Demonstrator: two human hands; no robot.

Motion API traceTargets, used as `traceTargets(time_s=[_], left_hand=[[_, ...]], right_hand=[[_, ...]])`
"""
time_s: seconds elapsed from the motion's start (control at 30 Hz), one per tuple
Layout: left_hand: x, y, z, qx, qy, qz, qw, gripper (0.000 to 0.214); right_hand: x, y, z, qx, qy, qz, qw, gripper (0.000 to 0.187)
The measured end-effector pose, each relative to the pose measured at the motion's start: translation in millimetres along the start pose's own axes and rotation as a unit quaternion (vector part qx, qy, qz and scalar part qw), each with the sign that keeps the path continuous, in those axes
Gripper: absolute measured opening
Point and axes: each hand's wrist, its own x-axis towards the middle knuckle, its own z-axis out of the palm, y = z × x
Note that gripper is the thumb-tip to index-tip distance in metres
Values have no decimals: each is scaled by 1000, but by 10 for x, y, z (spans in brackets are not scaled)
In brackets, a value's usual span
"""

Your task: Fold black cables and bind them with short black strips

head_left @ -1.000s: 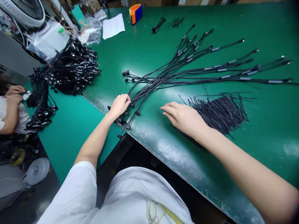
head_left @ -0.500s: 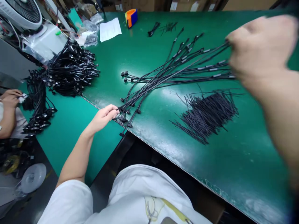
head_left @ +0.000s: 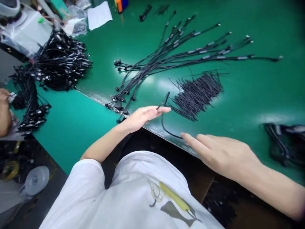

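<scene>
A single black cable (head_left: 169, 132) curves between my two hands above the table's front edge. My left hand (head_left: 143, 117) has one part of it between thumb and fingers, with a short length sticking up past the fingertips. The fingertips of my right hand (head_left: 221, 156) pinch the other part; its tip is hidden behind them. Beyond my left hand lies a loose spread of black cables (head_left: 145, 71) with small plugs at both ends and grey sleeves. Close by on the right is a pile of thin black cable ties (head_left: 197, 93).
A big heap of black cables (head_left: 63, 63) and a second bunch (head_left: 30, 98) lie at the left. More cables (head_left: 286, 140) sit at the right edge. A paper sheet (head_left: 99, 15) is at the back. Another person's hand (head_left: 4, 98) shows at far left.
My left hand has left the plug ends of the spread cables and moved right. My right hand has come down from their far ends. A single cable now hangs between them; the view has shifted.
</scene>
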Motion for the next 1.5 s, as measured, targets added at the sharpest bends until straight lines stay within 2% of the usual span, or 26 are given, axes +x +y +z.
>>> traceTargets(time_s=[0.07, 0.1, 0.17, 0.23, 0.33, 0.47, 0.6, 0.7, 0.8, 0.9, 0.97, 1.03, 1.1, 1.2, 1.27, 1.33, 1.43, 1.5], left_hand=[[17, -76, 265, 78, -63, -12, 995, 39], [6, -103, 372, 95, -94, -26, 991, 40], [-36, -125, 508, 74, -132, -56, 987, 41], [-84, -103, 544, -1, -142, -90, 986, 41], [-139, -5, 487, -133, -113, -130, 976, 34], [-179, 141, 381, -245, 1, -149, 958, 32], [-197, 198, 291, -318, 96, -130, 934, 39], [-214, 204, 234, -334, 111, -127, 927, 39], [-220, 221, 202, -328, 136, -121, 927, 37], [-215, 245, 199, -303, 150, -93, 936, 33], [-204, 247, 216, -269, 126, -86, 951, 29], [-183, 222, 250, -223, 95, -93, 966, 30], [-145, 161, 301, -174, 73, -97, 977, 38], [-69, 19, 416, -111, 38, -92, 989, 44], [-31, -72, 512, -72, 1, -96, 993, 48], [-22, -126, 601, -21, -36, -101, 994, 51], [-51, -122, 678, 99, -84, -99, 987, 47], [-73, -91, 687, 159, -106, -100, 976, 43]], right_hand=[[22, -102, -42, -70, 53, -23, 996, 21], [29, -77, -62, -105, 67, -11, 992, 19], [-7, 75, -91, -125, 53, 47, 990, 27], [-123, 269, -100, -79, 4, 100, 992, 36], [-372, 472, -51, 31, -59, 170, 983, 45], [-689, 541, 101, 126, -47, 204, 970, 51], [-934, 547, 224, 109, 8, 227, 968, 57], [-1050, 571, 254, 81, 31, 271, 959, 61], [-1105, 586, 244, 80, 21, 305, 949, 58], [-1098, 554, 187, 41, 8, 276, 960, 50], [-1050, 481, 118, -26, 0, 205, 978, 42], [-960, 346, 41, -58, -10, 103, 993, 32], [-834, 157, -15, -13, -1, 12, 1000, 24], [-608, -130, -19, 122, -1, -54, 991, 27], [-465, -238, 26, 185, -11, -73, 980, 33], [-351, -245, 84, 206, -5, -67, 976, 34], [-246, -137, 161, 209, 14, 6, 978, 30], [-210, -69, 215, 255, 28, 62, 965, 27]])
